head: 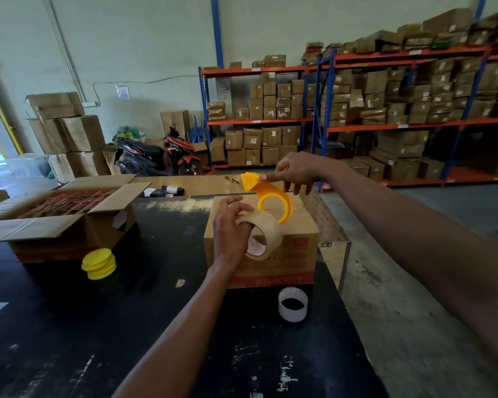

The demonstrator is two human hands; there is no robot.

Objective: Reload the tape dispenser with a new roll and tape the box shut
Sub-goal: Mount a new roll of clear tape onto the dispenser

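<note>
**Tape roll and dispenser held above the shut box**

Tape roll [263, 235], glossy clear-brown on a cardboard core, sits gripped in the left hand [232, 231]. At one o'clock, the right hand [295, 170] pinches the orange plastic ring-shaped dispenser [270, 196]. Below, the corrugated box [296, 254] reads "KB-9007E". An empty core [293, 304] stands at six o'clock.

Red print on the front of the closed brown cardboard box [285, 254] on the black table reads, in part, "CLEANER", with "KB-9007E" along a red band lower down; both are blurred and the reading is uncertain. White labels on the distant shelved cartons [397, 104] are too small to read.
</note>
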